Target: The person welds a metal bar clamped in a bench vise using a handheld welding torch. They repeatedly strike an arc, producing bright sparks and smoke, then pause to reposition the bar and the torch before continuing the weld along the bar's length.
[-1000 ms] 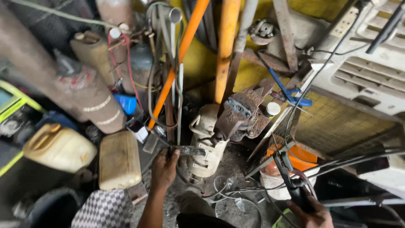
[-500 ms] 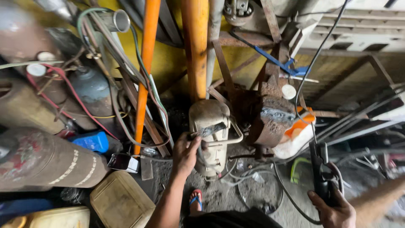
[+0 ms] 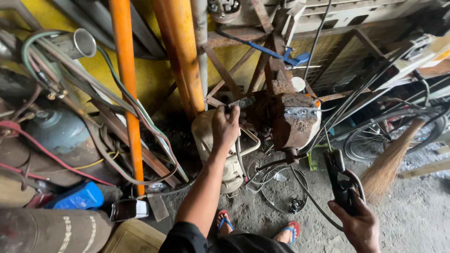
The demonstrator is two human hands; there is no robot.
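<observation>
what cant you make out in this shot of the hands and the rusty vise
Head view only:
- What the left hand grips at the rusty vise: hidden under its fingers.
- The black tool's handle end: covered by the right hand.
- The gas cylinder: cut off by the bottom-left edge.
- The vise jaws' gap: hidden by rust and shadow.

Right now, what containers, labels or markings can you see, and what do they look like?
Gas cylinder: bottom left, lying down, rusty brown with pale lettering.
Blue container: just above it, small, flat, plastic.
Cream jerrycan: bottom edge, boxy.
No signs or screens show.
</observation>
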